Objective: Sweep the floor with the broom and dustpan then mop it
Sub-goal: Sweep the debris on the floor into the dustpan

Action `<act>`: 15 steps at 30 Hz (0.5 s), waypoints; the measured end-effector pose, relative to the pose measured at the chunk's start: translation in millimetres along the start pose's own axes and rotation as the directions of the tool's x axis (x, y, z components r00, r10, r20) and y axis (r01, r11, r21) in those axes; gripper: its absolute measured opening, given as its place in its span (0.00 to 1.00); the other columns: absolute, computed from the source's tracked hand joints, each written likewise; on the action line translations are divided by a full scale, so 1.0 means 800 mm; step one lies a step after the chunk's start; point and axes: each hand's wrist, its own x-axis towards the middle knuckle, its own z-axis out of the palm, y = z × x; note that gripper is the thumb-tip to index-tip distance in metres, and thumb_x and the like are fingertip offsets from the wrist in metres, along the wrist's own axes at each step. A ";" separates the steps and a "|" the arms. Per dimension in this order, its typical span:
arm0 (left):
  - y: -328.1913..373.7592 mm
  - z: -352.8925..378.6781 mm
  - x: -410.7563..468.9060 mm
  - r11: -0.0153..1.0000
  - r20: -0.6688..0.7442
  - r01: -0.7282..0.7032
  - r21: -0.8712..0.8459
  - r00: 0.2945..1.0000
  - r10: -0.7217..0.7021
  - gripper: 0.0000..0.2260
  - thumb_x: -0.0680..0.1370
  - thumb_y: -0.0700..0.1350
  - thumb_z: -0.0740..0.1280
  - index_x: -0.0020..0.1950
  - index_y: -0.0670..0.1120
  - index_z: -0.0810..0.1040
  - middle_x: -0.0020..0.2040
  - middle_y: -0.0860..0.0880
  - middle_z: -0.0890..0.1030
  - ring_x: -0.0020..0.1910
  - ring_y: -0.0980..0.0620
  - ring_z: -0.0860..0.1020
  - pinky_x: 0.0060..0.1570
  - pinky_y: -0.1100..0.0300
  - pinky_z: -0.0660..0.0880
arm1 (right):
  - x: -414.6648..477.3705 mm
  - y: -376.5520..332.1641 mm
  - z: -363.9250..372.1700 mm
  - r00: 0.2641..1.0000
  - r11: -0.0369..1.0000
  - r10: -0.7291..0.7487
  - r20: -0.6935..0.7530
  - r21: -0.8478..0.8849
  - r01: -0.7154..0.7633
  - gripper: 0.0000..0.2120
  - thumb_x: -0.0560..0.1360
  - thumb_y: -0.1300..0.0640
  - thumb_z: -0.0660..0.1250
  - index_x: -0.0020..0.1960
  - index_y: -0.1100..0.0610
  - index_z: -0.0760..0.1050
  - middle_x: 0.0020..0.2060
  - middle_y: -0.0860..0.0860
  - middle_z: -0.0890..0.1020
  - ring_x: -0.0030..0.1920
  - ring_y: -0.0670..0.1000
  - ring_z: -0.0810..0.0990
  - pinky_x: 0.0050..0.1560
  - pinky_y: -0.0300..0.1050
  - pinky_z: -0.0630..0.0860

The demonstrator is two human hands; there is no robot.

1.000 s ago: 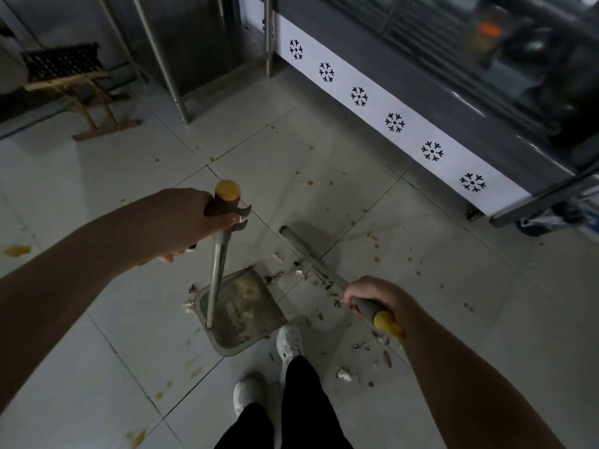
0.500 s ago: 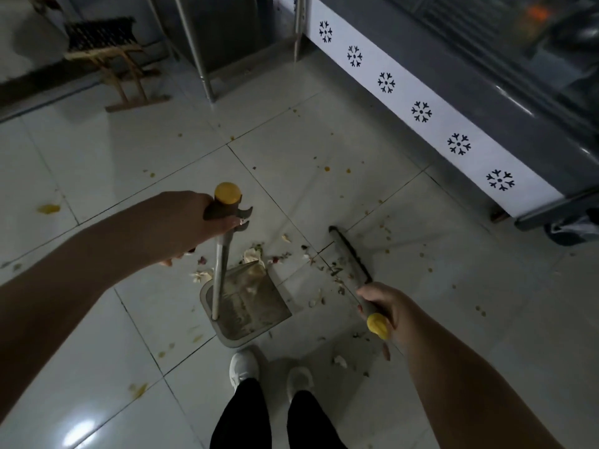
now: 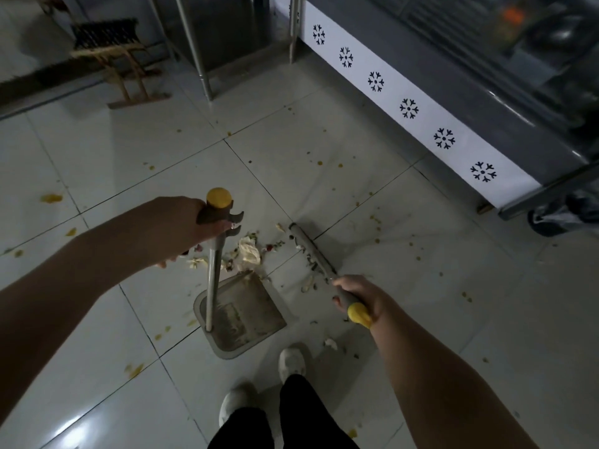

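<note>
Yellow-capped broom (image 3: 319, 254) in our clenched right hand (image 3: 356, 294) angles toward scraps (image 3: 248, 249) beyond the dustpan (image 3: 241, 314) (left hand (image 3: 181, 226) grips its handle).

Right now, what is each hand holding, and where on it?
Left hand holds the dustpan handle near its yellow top; right hand holds the broom near its yellow end.

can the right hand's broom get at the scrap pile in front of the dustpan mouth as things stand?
Probably yes. The right hand holds the broom with its head just right of the scrap pile, bare tile between. The dustpan, steadied by the left hand, opens toward the pile.
</note>
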 end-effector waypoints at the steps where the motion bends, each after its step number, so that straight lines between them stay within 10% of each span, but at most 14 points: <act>1: -0.004 0.003 -0.005 1.000 0.007 -0.005 -0.001 1.000 0.005 0.10 0.77 0.56 0.61 0.45 0.49 0.70 0.13 0.53 0.69 0.11 0.59 0.67 0.13 0.70 0.65 | -0.003 0.004 -0.010 1.000 1.000 -0.015 -0.019 0.007 0.016 0.15 0.80 0.61 0.58 0.65 0.67 0.70 0.58 0.66 0.75 0.46 0.58 0.79 0.42 0.46 0.73; 8: -0.053 0.027 -0.053 0.998 0.028 -0.062 0.002 0.998 0.062 0.12 0.76 0.57 0.61 0.47 0.49 0.72 0.19 0.53 0.70 0.11 0.60 0.67 0.13 0.72 0.63 | -0.019 0.054 -0.028 0.986 1.000 0.004 -0.165 -0.029 -0.009 0.06 0.81 0.61 0.58 0.56 0.62 0.69 0.36 0.58 0.73 0.33 0.53 0.73 0.33 0.45 0.71; 15: -0.088 0.043 -0.079 0.996 0.050 -0.074 0.039 0.996 0.072 0.15 0.76 0.59 0.60 0.51 0.49 0.74 0.24 0.50 0.72 0.13 0.59 0.67 0.14 0.70 0.64 | -0.008 0.115 0.030 0.990 0.996 0.075 -0.123 -0.028 -0.079 0.12 0.81 0.63 0.57 0.62 0.67 0.70 0.36 0.58 0.73 0.35 0.54 0.73 0.43 0.47 0.71</act>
